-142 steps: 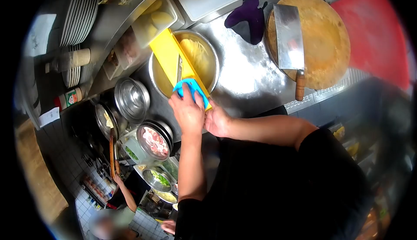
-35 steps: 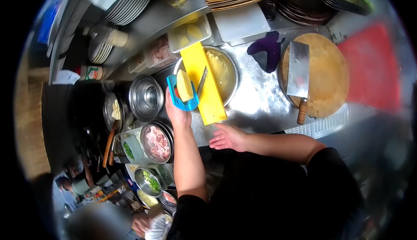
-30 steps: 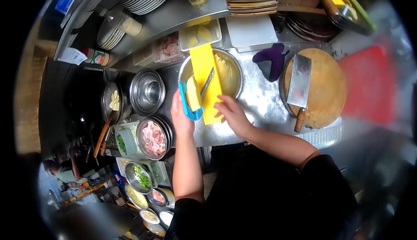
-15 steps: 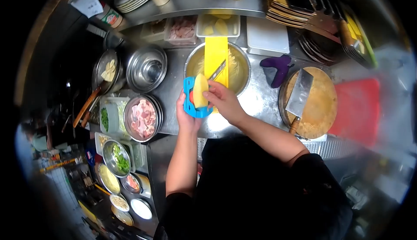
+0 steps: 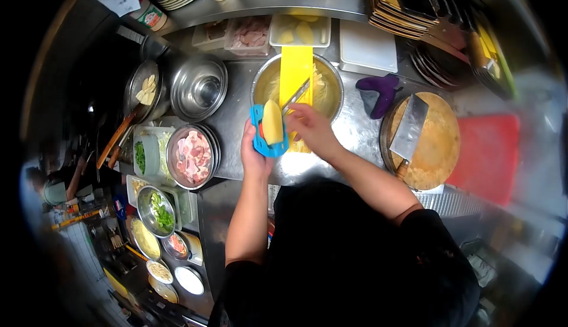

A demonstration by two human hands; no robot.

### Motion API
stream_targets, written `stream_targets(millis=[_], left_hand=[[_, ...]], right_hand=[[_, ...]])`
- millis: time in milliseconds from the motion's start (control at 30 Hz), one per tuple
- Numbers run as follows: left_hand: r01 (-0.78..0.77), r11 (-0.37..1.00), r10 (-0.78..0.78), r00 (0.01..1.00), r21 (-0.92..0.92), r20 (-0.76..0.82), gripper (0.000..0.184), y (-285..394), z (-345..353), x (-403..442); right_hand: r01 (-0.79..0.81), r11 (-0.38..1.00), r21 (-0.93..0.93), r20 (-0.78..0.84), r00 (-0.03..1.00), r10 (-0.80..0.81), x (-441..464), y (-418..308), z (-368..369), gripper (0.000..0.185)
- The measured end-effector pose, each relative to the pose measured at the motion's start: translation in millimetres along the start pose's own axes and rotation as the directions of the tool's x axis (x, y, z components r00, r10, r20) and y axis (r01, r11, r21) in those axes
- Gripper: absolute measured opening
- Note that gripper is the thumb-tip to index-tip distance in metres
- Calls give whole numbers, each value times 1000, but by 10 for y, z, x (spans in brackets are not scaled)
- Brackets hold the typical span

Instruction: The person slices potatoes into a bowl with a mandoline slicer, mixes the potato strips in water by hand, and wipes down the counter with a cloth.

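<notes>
My left hand (image 5: 255, 149) grips a blue slicer hand guard (image 5: 258, 131) from its left side. A peeled potato piece (image 5: 273, 121), pale yellow and long, rests upright against the guard. Just to the right is my right hand (image 5: 313, 129), apart from the potato, its fingers loosely bent and spread with nothing seen in them. Beyond both hands a yellow mandoline slicer (image 5: 294, 63) with a slanted metal blade lies across a steel bowl (image 5: 338, 90). Pale shreds (image 5: 322, 84) sit inside this bowl. My right hand partly covers the slicer's near end.
A cleaver (image 5: 410, 127) lies on a round chopping board (image 5: 441, 143) at right, near a purple glove (image 5: 380, 93) and a red board (image 5: 488, 155). On the left stand a steel basin (image 5: 220, 99) and a bowl of raw meat (image 5: 193, 154). Behind is a tub of potato pieces (image 5: 303, 31).
My right hand has let go of the potato and drawn a little to the right. My left hand still holds the guard with the potato against it.
</notes>
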State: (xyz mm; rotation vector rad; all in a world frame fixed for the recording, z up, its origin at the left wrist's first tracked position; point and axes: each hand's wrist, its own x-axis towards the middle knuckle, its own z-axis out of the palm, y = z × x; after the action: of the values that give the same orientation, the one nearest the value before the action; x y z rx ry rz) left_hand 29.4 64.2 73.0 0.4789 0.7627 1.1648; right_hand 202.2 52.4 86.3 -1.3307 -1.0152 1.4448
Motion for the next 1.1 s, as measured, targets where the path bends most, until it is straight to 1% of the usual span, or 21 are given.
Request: stream_targets(millis=[100, 133, 200, 233, 267, 300, 367, 400, 467, 533, 600, 633, 667, 700, 767, 867, 967, 1000, 1100], left_hand=[[-113, 980, 102, 992, 166, 76, 66, -34, 131, -64], [-126, 969, 102, 988, 210, 119, 68, -10, 129, -69], [-85, 960, 57, 992, 268, 109, 68, 56, 150, -92], [-65, 953, 37, 994, 295, 99, 67, 84, 169, -115], [-43, 978, 25, 995, 202, 93, 59, 126, 226, -152], [-8, 995, 5, 1000, 103, 29, 56, 111, 155, -154], [46, 994, -55, 995, -101, -87, 49, 100, -119, -110], [-7, 997, -4, 991, -82, -134, 40, 108, -210, -104], [-68, 985, 104, 966, 156, -235, 40, 169, -452, -127], [-86, 917, 229, 914, 390, -336, 43, 179, -637, -132], [-16, 911, 199, 892, 412, -405, 48, 168, -887, -115], [19, 907, 185, 880, 422, -437, 50, 158, -986, -100], [50, 904, 182, 854, 425, -487, 53, 146, -1038, -77], [54, 899, 186, 850, 434, -493, 54, 141, -1096, -40], [68, 892, 189, 843, 448, -505, 56, 150, -1198, 34], [93, 837, 247, 815, 540, -524, 59, 139, -1291, 205], [114, 797, 253, 828, 593, -500, 61, 206, -1157, 259], [110, 812, 229, 842, 573, -487, 66, 219, -1114, 291], [134, 761, 231, 858, 634, -459, 71, 73, -1324, 466]], right_hand=[[124, 972, -200, 44, 992, -117, -43, -167, 161, 55], [139, 984, -114, 30, 990, -136, -1, -89, 198, 57], [165, 984, 62, 5, 986, -166, 76, 36, 247, 62], [88, 989, 118, 50, 994, -94, 81, 100, 218, 64], [5, 986, 169, 100, 995, -22, 48, -19, 199, 65], [-80, 973, 215, 155, 987, 47, 38, -87, 177, 67], [-125, 983, 135, 47, 992, 120, 131, 16, 115, 68], [-151, 984, 99, -11, 988, 152, 175, 36, 79, 68], [-185, 979, 87, -99, 976, 193, 349, -5, -74, 67], [-155, 983, 97, -200, 965, 172, 702, -81, -282, 65], [-156, 988, 22, -239, 958, 157, 1055, -380, -510, 66], [-62, 997, 47, -235, 969, 72, 1292, -439, -633, 63], [-140, 989, 39, -294, 945, 146, 1439, -658, -701, 70], [1, 988, 153, -277, 960, 41, 1691, -588, -858, 77], [-30, 996, -84, -368, 930, -3, 1958, -660, -1105, 77], [-37, 965, -259, -336, 940, -54, 1950, -608, -1299, 73], [27, 874, -486, -349, 910, -222, 1939, -68, -1435, 69], [-31, 848, -529, -376, 905, -202, 1831, 4, -1397, 69], [-167, 890, -425, -371, 929, -2, 1385, 42, -1236, 67]])
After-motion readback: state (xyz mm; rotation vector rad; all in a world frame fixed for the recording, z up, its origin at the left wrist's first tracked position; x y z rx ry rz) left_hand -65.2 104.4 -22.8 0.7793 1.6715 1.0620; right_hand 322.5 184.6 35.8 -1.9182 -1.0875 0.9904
